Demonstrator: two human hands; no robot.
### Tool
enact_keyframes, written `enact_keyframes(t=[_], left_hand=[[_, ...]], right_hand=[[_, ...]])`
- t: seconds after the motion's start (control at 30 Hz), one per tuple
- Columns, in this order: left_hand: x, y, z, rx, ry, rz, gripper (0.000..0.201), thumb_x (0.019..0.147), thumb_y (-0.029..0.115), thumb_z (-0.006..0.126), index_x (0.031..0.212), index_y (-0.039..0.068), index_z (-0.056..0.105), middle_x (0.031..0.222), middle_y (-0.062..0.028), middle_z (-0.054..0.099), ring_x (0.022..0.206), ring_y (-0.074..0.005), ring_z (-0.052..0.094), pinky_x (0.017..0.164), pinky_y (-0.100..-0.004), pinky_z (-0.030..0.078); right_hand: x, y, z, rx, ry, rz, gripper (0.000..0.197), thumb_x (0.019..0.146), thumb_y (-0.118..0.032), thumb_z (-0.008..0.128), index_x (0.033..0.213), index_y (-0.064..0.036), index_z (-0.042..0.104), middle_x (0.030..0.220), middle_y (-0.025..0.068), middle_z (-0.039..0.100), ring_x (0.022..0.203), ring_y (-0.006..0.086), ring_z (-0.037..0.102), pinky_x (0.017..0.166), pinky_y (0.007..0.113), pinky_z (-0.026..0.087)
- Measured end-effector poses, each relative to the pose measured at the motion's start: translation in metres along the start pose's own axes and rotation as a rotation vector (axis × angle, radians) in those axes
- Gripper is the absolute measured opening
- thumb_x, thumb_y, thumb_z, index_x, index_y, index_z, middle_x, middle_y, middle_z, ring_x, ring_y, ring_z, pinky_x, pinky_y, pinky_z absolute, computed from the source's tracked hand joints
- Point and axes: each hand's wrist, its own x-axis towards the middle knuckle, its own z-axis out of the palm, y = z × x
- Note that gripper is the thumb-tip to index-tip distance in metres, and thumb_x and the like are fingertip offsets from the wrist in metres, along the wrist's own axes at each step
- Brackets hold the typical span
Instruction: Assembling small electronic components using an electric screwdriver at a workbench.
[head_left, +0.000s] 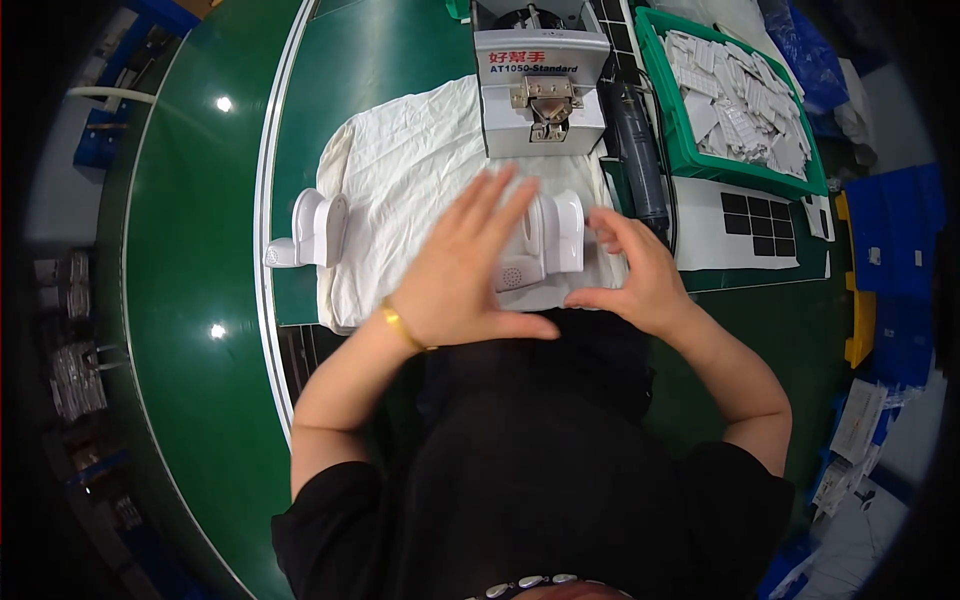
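Note:
A white plastic housing (pixel 567 232) with a round patch of small holes lies on the white cloth (pixel 395 150) in front of me, between my hands. My left hand (pixel 462 262), a yellow band at its wrist, is spread above its left side and hides part of it. On its right, my right hand (pixel 638 270) is curved with thumb and fingers apart, nothing between them. A similar white housing (pixel 318 228) rests at the cloth's left edge, away from both hands.
Beyond the cloth stands a grey machine (pixel 541 95) with a metal mechanism on its front. A dark cylindrical tool (pixel 637 150) lies to its right. Farther right, a green bin (pixel 690 160) holds many flat white pieces. Blue bins (pixel 905 270) stand at the far right.

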Motion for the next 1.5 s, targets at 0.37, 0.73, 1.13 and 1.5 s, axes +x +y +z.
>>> enact_keyframes(t=[0.37, 0.73, 1.13, 1.5], left_hand=[[0.003, -0.007, 0.025, -0.205, 0.042, -0.109, 0.086, 0.06, 0.012, 0.081, 0.134, -0.002, 0.038, 0.133, -0.0233, 0.041, 0.12, -0.0423, 0.043, 0.102, -0.041, 0.041], [-0.027, 0.007, 0.088, -0.314, 0.416, -0.014, 0.097, 0.057, 0.025, 0.088, 0.137, 0.001, 0.039, 0.13, -0.0194, 0.052, 0.121, -0.0372, 0.05, 0.105, -0.0466, 0.037], [-0.035, 0.007, 0.085, -0.266, 0.311, 0.082, 0.093, 0.054, 0.008, 0.086, 0.135, 0.005, 0.041, 0.132, -0.0175, 0.052, 0.123, -0.0381, 0.051, 0.1, -0.0448, 0.044], [-0.037, 0.011, 0.083, -0.18, 0.239, 0.061, 0.07, 0.057, 0.01, 0.083, 0.123, 0.02, 0.061, 0.131, -0.0186, 0.053, 0.117, -0.0366, 0.055, 0.094, -0.0402, 0.049]], right_hand=[[-0.015, 0.019, 0.018, -0.726, -0.088, -0.248, 0.103, 0.059, -0.048, 0.082, 0.137, 0.0053, 0.041, 0.142, 0.0206, 0.043, 0.137, 0.0322, 0.036, 0.113, 0.05, 0.025], [-0.025, 0.013, 0.011, -0.637, -0.112, -0.151, 0.082, 0.063, -0.018, 0.08, 0.134, 0.0037, 0.046, 0.144, 0.0175, 0.042, 0.137, 0.0305, 0.037, 0.115, 0.048, 0.023], [0.038, 0.027, -0.036, -0.498, 0.426, 0.125, 0.04, 0.081, -0.022, 0.073, 0.113, -0.0014, 0.058, 0.102, 0.0151, 0.065, 0.092, 0.0312, 0.064, 0.078, 0.037, 0.052], [0.039, 0.048, -0.06, 0.38, 0.114, 0.433, 0.052, 0.083, -0.029, 0.069, 0.118, 0.0064, 0.054, 0.082, 0.0039, 0.057, 0.065, 0.011, 0.054, 0.059, 0.022, 0.044]])
